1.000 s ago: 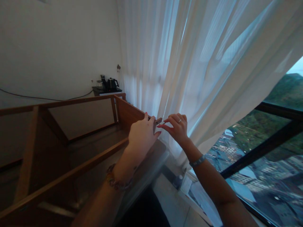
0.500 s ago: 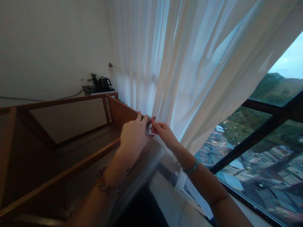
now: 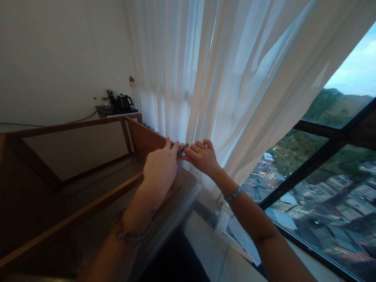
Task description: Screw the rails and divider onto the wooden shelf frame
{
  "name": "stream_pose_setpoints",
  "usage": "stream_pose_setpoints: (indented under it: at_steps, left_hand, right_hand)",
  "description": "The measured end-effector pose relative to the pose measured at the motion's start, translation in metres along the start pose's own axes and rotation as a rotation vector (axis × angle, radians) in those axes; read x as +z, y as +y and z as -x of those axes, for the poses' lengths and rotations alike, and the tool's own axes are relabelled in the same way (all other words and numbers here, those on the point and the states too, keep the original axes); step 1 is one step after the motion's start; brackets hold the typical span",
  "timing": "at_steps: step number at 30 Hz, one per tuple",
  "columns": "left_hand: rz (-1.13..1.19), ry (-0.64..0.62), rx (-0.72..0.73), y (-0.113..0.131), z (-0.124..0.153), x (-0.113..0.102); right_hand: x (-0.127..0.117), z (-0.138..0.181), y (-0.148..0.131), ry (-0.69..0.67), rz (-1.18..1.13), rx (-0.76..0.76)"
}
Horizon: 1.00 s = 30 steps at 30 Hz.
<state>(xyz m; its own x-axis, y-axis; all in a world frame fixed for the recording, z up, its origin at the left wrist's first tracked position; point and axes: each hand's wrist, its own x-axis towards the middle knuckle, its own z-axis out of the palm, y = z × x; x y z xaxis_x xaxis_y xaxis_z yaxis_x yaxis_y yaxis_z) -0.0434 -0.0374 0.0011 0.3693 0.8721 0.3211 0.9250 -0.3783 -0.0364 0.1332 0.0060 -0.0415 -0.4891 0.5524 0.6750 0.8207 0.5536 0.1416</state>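
My left hand (image 3: 160, 166) rests on the top corner of a brown wooden frame (image 3: 88, 205), its fingers laid over the corner edge. My right hand (image 3: 202, 156) meets it from the right, fingertips pinching a small dark piece (image 3: 182, 147) at that same corner. What the small piece is, I cannot make out. A ring shows on my right hand, a band on the right wrist and a bead bracelet on the left wrist. A sheer white curtain (image 3: 229, 78) hangs just behind both hands.
A black kettle (image 3: 122, 101) and tea set stand on a small table against the white wall at the back. A large window with a dark frame (image 3: 320, 160) fills the right side, with a town far below. Pale floor tiles show beneath the frame's corner.
The view has swung right and the hands have drifted a little left in it. My right hand turned from edge-on to back-up, fingers showing again, still at the corner beside the left hand.
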Motion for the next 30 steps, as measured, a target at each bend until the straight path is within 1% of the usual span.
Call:
stream_pose_setpoints:
  at_steps: [1, 3, 4, 6, 8, 10, 14, 15, 21, 23, 25, 26, 28, 30]
  left_hand:
    - [0.002, -0.005, -0.002, 0.000, 0.000, 0.000]
    - [0.005, -0.014, -0.005, 0.001, 0.000, -0.001]
    - [0.005, -0.017, -0.009, 0.001, 0.000, -0.002]
    - [0.003, -0.017, -0.017, 0.001, -0.001, -0.002]
    - [0.006, -0.008, -0.017, 0.001, -0.001, -0.002]
    - [0.017, 0.003, -0.012, -0.001, -0.002, -0.002]
    - [0.052, 0.017, 0.007, -0.004, -0.004, -0.001]
    - [0.054, 0.022, 0.008, -0.004, -0.004, -0.001]
    - [0.039, -0.009, -0.032, -0.001, -0.003, 0.000]
    - [0.037, 0.000, -0.023, -0.001, -0.002, 0.000]
    - [0.025, 0.015, -0.008, -0.001, -0.002, 0.001]
    - [0.019, 0.018, -0.005, -0.001, -0.002, 0.001]
    - [0.013, 0.020, -0.010, -0.002, -0.002, 0.002]
    - [0.014, 0.021, -0.010, -0.002, -0.002, 0.002]
  right_hand:
    - [-0.002, -0.002, 0.005, -0.013, 0.110, -0.116]
    - [-0.006, -0.008, 0.012, -0.036, 0.206, -0.280]
    - [-0.007, -0.010, 0.014, -0.047, 0.220, -0.326]
    - [-0.008, -0.013, 0.016, -0.076, 0.208, -0.348]
    - [-0.007, -0.012, 0.014, -0.102, 0.154, -0.294]
    - [-0.005, -0.010, 0.010, -0.108, 0.052, -0.185]
    - [0.003, -0.005, -0.002, -0.049, -0.346, 0.157]
    - [0.006, -0.003, -0.005, -0.032, -0.412, 0.219]
    - [0.037, 0.007, -0.017, 0.000, -0.611, 0.413]
    - [0.043, 0.011, -0.018, 0.023, -0.645, 0.463]
    - [0.043, 0.013, -0.018, 0.081, -0.604, 0.517]
    - [0.042, 0.014, -0.018, 0.130, -0.521, 0.543]
    - [0.038, 0.014, -0.016, 0.251, -0.244, 0.570]
    - [0.034, 0.013, -0.013, 0.363, 0.043, 0.531]
